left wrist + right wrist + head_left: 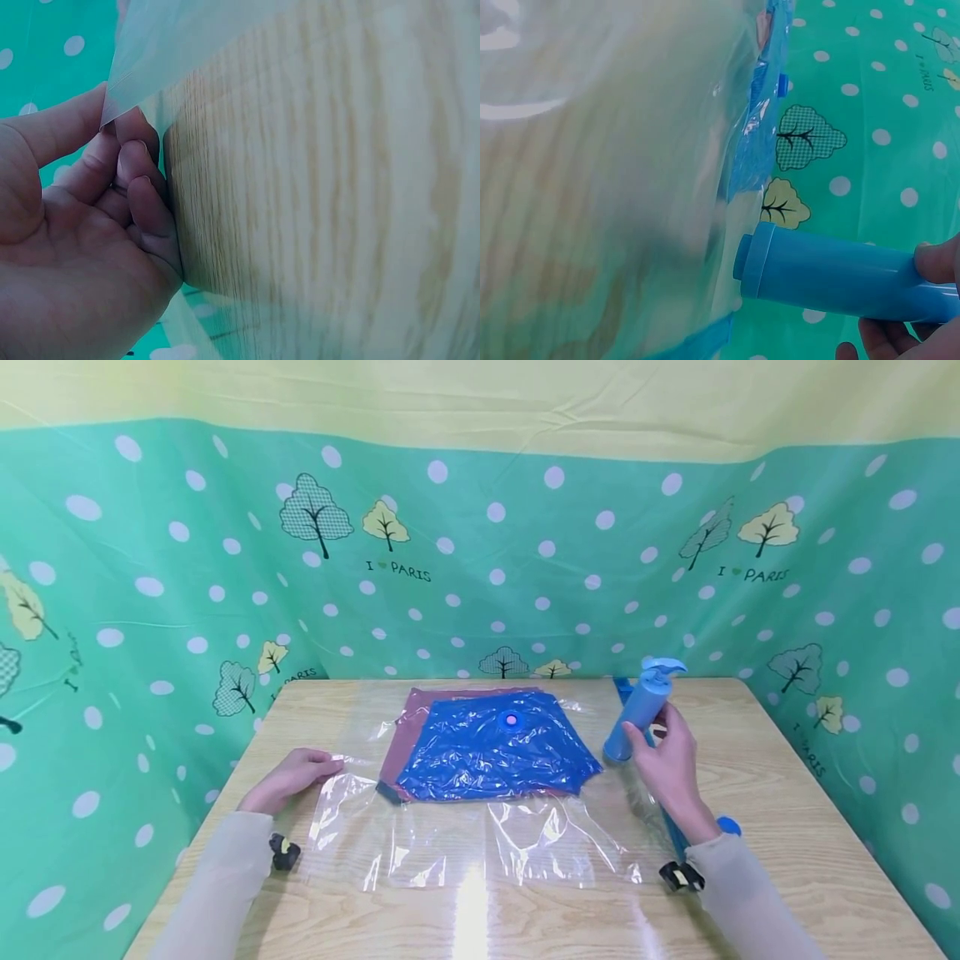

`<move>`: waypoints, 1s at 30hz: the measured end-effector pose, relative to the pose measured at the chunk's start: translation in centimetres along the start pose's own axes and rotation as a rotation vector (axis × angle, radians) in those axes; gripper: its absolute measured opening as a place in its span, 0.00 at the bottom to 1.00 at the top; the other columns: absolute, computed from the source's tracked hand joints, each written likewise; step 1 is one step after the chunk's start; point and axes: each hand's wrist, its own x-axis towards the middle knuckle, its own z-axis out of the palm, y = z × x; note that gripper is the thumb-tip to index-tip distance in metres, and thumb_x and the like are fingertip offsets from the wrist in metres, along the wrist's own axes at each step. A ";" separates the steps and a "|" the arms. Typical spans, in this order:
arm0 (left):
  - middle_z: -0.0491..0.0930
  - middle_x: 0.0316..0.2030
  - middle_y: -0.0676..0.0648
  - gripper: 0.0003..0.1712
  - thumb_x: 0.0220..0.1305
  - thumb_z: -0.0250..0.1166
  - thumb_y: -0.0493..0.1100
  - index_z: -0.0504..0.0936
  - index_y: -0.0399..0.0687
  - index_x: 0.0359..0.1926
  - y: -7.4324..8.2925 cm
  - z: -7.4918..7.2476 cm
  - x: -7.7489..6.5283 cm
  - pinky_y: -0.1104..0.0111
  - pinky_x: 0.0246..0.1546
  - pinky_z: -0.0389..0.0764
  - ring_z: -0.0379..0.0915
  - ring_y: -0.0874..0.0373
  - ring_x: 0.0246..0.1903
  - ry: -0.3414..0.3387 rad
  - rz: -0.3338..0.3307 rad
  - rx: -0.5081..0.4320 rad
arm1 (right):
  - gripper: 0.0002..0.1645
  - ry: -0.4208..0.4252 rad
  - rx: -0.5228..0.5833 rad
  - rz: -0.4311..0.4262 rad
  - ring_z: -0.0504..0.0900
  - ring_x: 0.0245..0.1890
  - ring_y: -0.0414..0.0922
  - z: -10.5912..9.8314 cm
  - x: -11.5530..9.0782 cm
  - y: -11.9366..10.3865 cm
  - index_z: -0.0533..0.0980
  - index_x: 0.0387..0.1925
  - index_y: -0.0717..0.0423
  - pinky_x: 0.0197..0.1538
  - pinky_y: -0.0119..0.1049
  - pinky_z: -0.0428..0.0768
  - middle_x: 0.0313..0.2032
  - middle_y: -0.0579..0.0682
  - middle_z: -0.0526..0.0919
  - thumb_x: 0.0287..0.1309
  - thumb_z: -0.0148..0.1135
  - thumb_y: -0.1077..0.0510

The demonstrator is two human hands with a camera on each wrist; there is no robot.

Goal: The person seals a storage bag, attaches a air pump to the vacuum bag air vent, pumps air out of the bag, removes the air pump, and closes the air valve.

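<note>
A clear vacuum storage bag (450, 852) lies across the table. Inside it are a blue folded cloth (487, 760) and a dull pink cloth (401, 735) beneath. A round valve (511, 720) sits over the blue cloth. My left hand (300, 770) pinches the bag's left edge; the left wrist view shows the plastic corner (142, 82) between thumb and index finger. Over the bag's right side, my right hand (671, 760) grips a blue hand pump (637, 714) by its barrel, its handle tilted up. In the right wrist view, the pump's end (759, 261) points toward the bag.
A blue strip (675, 835) runs along the bag's right edge. Partly behind the right forearm lies a round blue piece (727, 825). Wood-grain table (772, 777) extends to the right. A green dotted curtain (525, 568) encloses the back and sides.
</note>
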 end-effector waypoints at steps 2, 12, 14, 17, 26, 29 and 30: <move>0.75 0.29 0.52 0.13 0.75 0.66 0.45 0.82 0.43 0.33 0.0 0.0 0.1 0.64 0.39 0.71 0.68 0.56 0.35 -0.002 0.000 0.002 | 0.29 0.004 -0.007 0.007 0.79 0.55 0.63 -0.3 -0.1 0.1 0.69 0.66 0.71 0.57 0.61 0.75 0.55 0.68 0.79 0.70 0.68 0.63; 0.75 0.28 0.53 0.14 0.76 0.65 0.46 0.81 0.46 0.30 -0.5 0.4 0.5 0.64 0.40 0.70 0.68 0.57 0.35 0.028 -0.025 0.013 | 0.30 0.008 -0.036 0.024 0.78 0.57 0.63 -1.7 -0.7 0.9 0.68 0.68 0.71 0.58 0.60 0.75 0.57 0.69 0.78 0.72 0.66 0.61; 0.74 0.27 0.54 0.17 0.76 0.65 0.47 0.79 0.48 0.27 -0.5 0.5 0.5 0.64 0.40 0.69 0.68 0.56 0.34 0.035 -0.036 0.022 | 0.31 0.004 -0.045 0.044 0.77 0.58 0.63 -2.1 -0.8 1.2 0.68 0.68 0.70 0.58 0.60 0.75 0.58 0.68 0.78 0.73 0.66 0.60; 0.73 0.26 0.53 0.18 0.76 0.64 0.47 0.77 0.49 0.26 -0.4 0.7 0.6 0.63 0.39 0.69 0.67 0.56 0.33 0.040 -0.036 0.032 | 0.31 0.002 -0.053 0.067 0.76 0.58 0.63 -2.6 -0.9 1.5 0.67 0.69 0.70 0.59 0.61 0.74 0.59 0.68 0.77 0.73 0.65 0.60; 0.75 0.29 0.53 0.15 0.77 0.64 0.47 0.81 0.46 0.30 -0.3 0.4 0.7 0.64 0.40 0.70 0.68 0.56 0.35 0.054 -0.043 0.031 | 0.31 0.012 -0.084 0.098 0.76 0.60 0.61 -3.6 -0.8 1.6 0.67 0.70 0.69 0.59 0.57 0.73 0.60 0.66 0.78 0.75 0.64 0.57; 0.74 0.28 0.52 0.16 0.77 0.64 0.46 0.80 0.46 0.30 -0.2 0.4 0.6 0.63 0.39 0.70 0.68 0.56 0.34 0.049 -0.035 0.030 | 0.32 0.010 -0.094 0.110 0.76 0.60 0.62 -4.0 -0.9 1.7 0.67 0.70 0.69 0.59 0.57 0.73 0.61 0.67 0.77 0.75 0.63 0.56; 0.74 0.28 0.52 0.16 0.77 0.64 0.46 0.80 0.46 0.30 -0.2 0.4 0.5 0.64 0.39 0.70 0.68 0.56 0.34 0.051 -0.035 0.026 | 0.32 0.009 -0.099 0.112 0.76 0.60 0.61 -4.2 -0.9 1.7 0.66 0.70 0.69 0.59 0.57 0.73 0.61 0.67 0.77 0.75 0.63 0.56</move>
